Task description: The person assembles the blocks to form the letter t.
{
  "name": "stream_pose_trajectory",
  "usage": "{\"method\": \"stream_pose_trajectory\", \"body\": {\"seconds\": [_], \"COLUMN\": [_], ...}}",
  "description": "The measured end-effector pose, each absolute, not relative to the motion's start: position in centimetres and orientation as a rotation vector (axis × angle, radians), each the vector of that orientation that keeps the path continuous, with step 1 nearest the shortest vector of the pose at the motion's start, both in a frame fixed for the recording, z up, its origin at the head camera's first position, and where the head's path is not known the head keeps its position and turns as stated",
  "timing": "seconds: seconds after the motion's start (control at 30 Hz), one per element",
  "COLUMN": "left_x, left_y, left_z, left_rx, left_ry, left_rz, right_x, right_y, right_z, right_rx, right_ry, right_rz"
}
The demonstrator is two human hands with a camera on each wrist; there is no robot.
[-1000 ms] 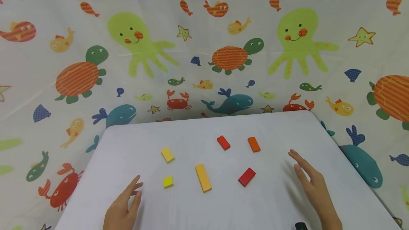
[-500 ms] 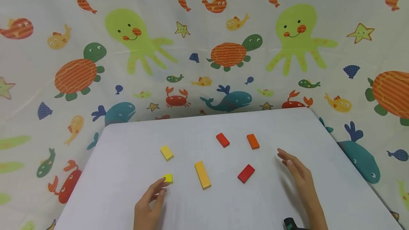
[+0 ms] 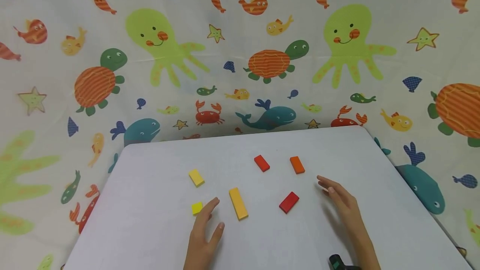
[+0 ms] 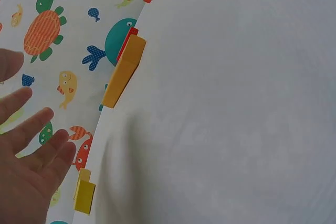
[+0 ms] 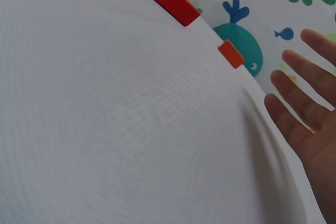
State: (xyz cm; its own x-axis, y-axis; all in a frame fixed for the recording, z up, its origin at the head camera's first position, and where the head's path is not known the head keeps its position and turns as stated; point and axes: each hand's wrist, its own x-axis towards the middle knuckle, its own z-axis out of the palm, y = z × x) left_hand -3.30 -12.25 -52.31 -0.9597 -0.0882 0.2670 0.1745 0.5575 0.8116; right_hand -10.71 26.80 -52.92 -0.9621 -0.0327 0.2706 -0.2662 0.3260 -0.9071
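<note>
My left hand [image 3: 204,234] hovers over the front of the white table, fingers and thumb spread apart with nothing between them. Its index finger overlaps the edge of a small bright-yellow block [image 3: 196,208] in the head view. Just right of that hand lies a long orange-yellow block [image 3: 238,204]. On the right side, my right hand [image 3: 344,204] is raised with relaxed, empty fingers. Nearest to it are an orange block [image 3: 297,165] and a dark red block [image 3: 289,202]. In the right wrist view its fingers [image 5: 299,95] are extended above the tabletop.
A pale yellow block [image 3: 196,178] and a smaller red block [image 3: 261,163] lie farther back on the white table [image 3: 165,159]. Behind its far edge hangs a cloth [image 3: 232,32] printed with sea animals. A black strap piece [image 3: 339,262] shows at my right wrist.
My left hand has moved right, from the table's left side past the bright-yellow block. My right hand has drifted left towards the red and orange blocks. The blocks stay where they were.
</note>
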Motion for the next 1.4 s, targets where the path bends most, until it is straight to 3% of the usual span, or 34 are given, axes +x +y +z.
{"method": "stream_pose_trajectory", "body": {"seconds": [0.4,1.1,1.4], "left_x": [-3.9,-8.0,-10.3], "left_y": [-10.8,-10.4,-10.1], "left_z": [-52.6,-54.1,-54.1], "left_rx": [-0.019,-0.113,-0.191], "left_ry": [-2.653,-2.882,-2.896], "left_rz": [-1.415,-1.349,-1.416], "right_x": [-11.0,-13.2,-14.4], "right_y": [26.3,24.4,23.4], "right_z": [-53.3,-53.4,-53.0], "right_rx": [0.250,0.210,0.052], "right_ry": [-2.467,-2.327,-2.093], "right_rz": [1.668,1.786,2.120]}}
